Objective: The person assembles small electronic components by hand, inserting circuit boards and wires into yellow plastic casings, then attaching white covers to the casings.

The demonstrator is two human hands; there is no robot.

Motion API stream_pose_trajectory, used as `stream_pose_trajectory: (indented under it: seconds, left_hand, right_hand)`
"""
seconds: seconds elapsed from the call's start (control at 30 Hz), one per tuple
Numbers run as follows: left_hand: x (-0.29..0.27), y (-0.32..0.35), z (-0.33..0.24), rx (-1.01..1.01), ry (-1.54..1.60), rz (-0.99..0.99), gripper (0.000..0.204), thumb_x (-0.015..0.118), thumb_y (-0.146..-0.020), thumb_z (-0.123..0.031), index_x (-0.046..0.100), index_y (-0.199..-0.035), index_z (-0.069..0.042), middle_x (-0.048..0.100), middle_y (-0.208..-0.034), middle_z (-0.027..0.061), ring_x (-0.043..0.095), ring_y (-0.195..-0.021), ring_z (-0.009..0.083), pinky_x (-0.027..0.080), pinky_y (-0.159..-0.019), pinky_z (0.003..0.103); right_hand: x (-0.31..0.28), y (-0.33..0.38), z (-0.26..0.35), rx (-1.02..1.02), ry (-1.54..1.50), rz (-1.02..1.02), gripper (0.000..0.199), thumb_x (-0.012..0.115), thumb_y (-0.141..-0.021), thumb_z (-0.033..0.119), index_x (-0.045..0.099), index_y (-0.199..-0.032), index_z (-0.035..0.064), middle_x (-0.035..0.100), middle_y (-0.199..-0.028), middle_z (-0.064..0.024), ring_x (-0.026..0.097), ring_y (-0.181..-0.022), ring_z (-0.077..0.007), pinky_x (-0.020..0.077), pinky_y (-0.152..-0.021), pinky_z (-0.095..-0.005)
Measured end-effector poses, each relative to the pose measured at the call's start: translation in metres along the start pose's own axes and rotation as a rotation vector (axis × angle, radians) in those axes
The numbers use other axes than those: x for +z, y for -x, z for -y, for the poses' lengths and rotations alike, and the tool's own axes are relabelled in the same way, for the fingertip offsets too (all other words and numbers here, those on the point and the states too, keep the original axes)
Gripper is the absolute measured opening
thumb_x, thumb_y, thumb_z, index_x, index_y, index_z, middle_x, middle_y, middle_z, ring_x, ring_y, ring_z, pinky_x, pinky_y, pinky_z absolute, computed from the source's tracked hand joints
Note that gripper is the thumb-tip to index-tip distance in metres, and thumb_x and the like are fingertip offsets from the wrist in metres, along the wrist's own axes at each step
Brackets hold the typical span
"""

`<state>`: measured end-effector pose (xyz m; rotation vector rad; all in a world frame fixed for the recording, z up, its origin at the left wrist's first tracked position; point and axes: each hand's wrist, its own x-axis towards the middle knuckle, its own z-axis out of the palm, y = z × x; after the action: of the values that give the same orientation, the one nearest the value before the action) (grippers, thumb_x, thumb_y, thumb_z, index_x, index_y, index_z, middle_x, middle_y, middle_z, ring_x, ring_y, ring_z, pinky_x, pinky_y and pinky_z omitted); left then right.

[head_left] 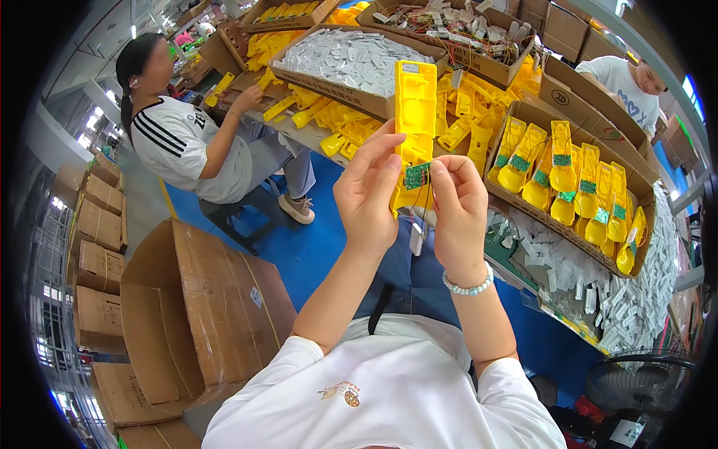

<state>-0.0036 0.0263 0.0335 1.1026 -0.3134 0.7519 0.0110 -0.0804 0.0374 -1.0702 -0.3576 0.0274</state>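
Note:
Raised in front of me is a long yellow plastic casing point(416, 101) with its hollow inner side showing. My left hand point(370, 198) is closed around its left edge, with the thumb lying across the lower part. A small green circuit board point(417, 176) sits against the casing's lower half. My right hand point(460, 209) pinches the board's right edge between thumb and fingers. Thin wires run down from the board, and a small white plastic piece point(416, 238) hangs below, between my hands.
At the right, a carton point(568, 217) holds several yellow casings with green boards. White pieces lie in a box point(351, 60) and a heap point(636, 299). Loose yellow casings point(336, 123) cover the bench. A co-worker point(191, 142) sits left; another point(624, 90) is far right. Cardboard boxes point(232, 299) stand left.

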Motion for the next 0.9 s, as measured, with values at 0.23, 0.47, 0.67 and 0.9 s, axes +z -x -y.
stream_pose_trajectory:
  seconds: [0.23, 0.47, 0.67, 0.9]
  left_hand:
    - [0.001, 0.008, 0.007, 0.053, -0.06, 0.009, 0.028, 0.054, -0.093, -0.001, 0.055, -0.12, 0.007, 0.05, -0.135, 0.0217, 0.054, -0.121, 0.0249, 0.042, -0.102, 0.035]
    - [-0.003, 0.006, 0.018, 0.017, -0.043, -0.085, 0.028, 0.051, -0.094, 0.001, 0.053, -0.121, 0.007, 0.061, -0.117, 0.0165, 0.062, -0.104, 0.0198, 0.05, -0.09, 0.031]
    - [0.0, 0.014, 0.016, 0.051, -0.129, -0.131, 0.029, 0.05, -0.094, 0.002, 0.053, -0.122, 0.007, 0.059, -0.12, 0.0161, 0.06, -0.107, 0.0191, 0.048, -0.092, 0.03]
    - [-0.007, 0.024, 0.023, -0.033, -0.185, -0.085, 0.028, 0.051, -0.096, -0.005, 0.057, -0.122, 0.004, 0.057, -0.129, 0.0175, 0.054, -0.119, 0.0206, 0.043, -0.099, 0.031]
  right_hand:
    - [0.0, 0.001, -0.012, -0.099, 0.003, -0.077, 0.012, 0.054, -0.096, 0.01, 0.053, -0.099, -0.0018, 0.062, -0.086, -0.0049, 0.058, -0.078, -0.0062, 0.048, -0.068, -0.0199]
    - [-0.002, -0.005, -0.008, -0.068, -0.049, -0.049, 0.009, 0.058, -0.093, 0.003, 0.051, -0.097, -0.0012, 0.064, -0.085, -0.0057, 0.057, -0.074, -0.0049, 0.0459, -0.064, -0.0188]
    - [-0.009, -0.005, -0.003, -0.026, -0.025, 0.006, 0.009, 0.06, -0.091, 0.002, 0.053, -0.095, -0.0017, 0.063, -0.081, -0.0032, 0.055, -0.07, -0.0033, 0.0419, -0.058, -0.0169]
    - [-0.012, 0.003, -0.012, -0.02, -0.077, -0.075, 0.007, 0.061, -0.09, -0.001, 0.055, -0.094, -0.0019, 0.065, -0.082, -0.0034, 0.056, -0.071, -0.0036, 0.0419, -0.061, -0.0168]
